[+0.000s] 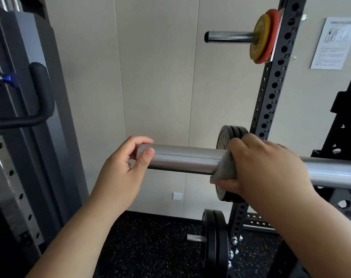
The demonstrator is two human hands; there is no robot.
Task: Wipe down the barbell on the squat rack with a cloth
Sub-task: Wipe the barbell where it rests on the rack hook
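The silver barbell [186,160] runs level across the middle of the view, its sleeve end pointing left. My left hand [126,167] holds that sleeve end, thumb in front and fingers curled over the top. My right hand [269,169] grips a grey cloth [224,167] wrapped around the sleeve further right. The bar continues right past my hand toward the frame edge.
The black squat rack upright [275,85] with numbered holes stands behind. Yellow and red plates [264,36] sit on a high storage peg. Black plates [223,137] hang behind the bar, others [214,243] low near the speckled floor. A grey cable machine [22,109] fills the left.
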